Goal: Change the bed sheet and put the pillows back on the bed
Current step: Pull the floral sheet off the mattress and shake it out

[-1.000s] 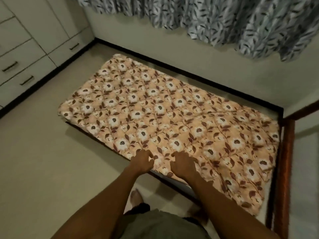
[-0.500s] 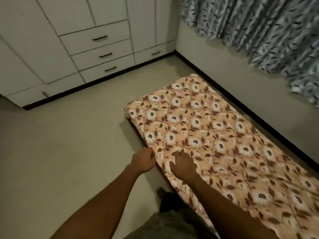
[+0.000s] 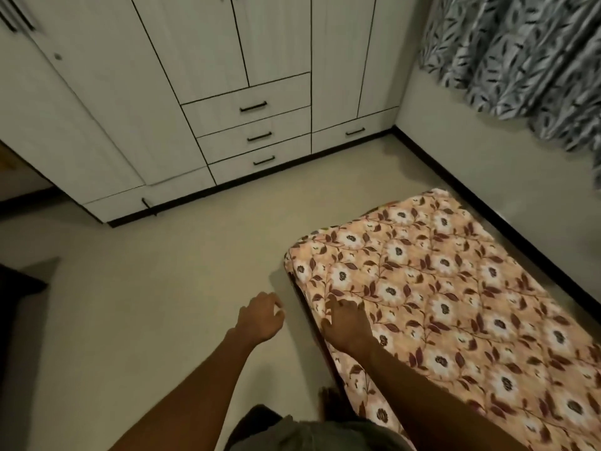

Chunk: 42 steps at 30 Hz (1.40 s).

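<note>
Head view: the floral bed sheet (image 3: 455,288) is spread over the low bed (image 3: 305,304), which stands on the floor (image 3: 162,304) to the right of the person. Its long axis runs from the end near the wardrobe (image 3: 227,92) back toward the lower right, along the wall under the curtain (image 3: 520,53). The right hand (image 3: 346,323) is laid on the sheet at the near long edge, fingers extended; no fold is seen to be pinched. The left hand (image 3: 260,317) is held just beside that edge, over the floor, fingers loosely curled (nothing is held). The right hand is the nearer, and the near corner lies ahead of both. No pillows are seen.
</note>
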Available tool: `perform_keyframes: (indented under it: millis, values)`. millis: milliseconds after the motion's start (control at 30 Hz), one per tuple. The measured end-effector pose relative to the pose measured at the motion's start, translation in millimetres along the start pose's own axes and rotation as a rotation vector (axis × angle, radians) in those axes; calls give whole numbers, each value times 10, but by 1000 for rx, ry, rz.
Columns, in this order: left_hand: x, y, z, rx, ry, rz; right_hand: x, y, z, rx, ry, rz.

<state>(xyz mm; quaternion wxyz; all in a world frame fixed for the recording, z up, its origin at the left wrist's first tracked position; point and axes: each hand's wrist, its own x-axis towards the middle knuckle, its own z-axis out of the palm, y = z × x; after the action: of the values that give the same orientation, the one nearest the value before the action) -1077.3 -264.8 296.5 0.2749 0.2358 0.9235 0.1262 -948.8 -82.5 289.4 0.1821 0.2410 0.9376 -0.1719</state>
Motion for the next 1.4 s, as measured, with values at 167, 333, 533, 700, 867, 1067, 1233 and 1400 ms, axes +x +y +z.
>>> perform_keyframes:
  millis: [167, 333, 533, 700, 867, 1067, 1233, 1400]
  values:
    - [671, -247, -338, -33, -35, 1, 796, -365, -152, 5, 0, 16]
    - [1598, -595, -703, -16, -103, 44, 1648, -751, -206, 47, -41, 92]
    - [2632, -851, -1201, 109, -219, 174, 2325, -1173, -352, 135, -20, 262]
    - [3271, -745, -1462, 226, -317, 268, 2692, -1331, -450, 213, 2, 413]
    - [3742, -573, -1462, 267, -365, 296, 3091, -1277, -466, 257, -26, 480]
    - [4216, -503, -1224, 220, -388, 214, 3686, -1045, -284, 234, -87, 510]
    - [4730, -612, -741, 249, -417, 179, 4212, -819, 183, 246, -146, 556]
    - [5453, -789, 1, 319, -400, 204, 4841, -602, 962, 275, -127, 609]
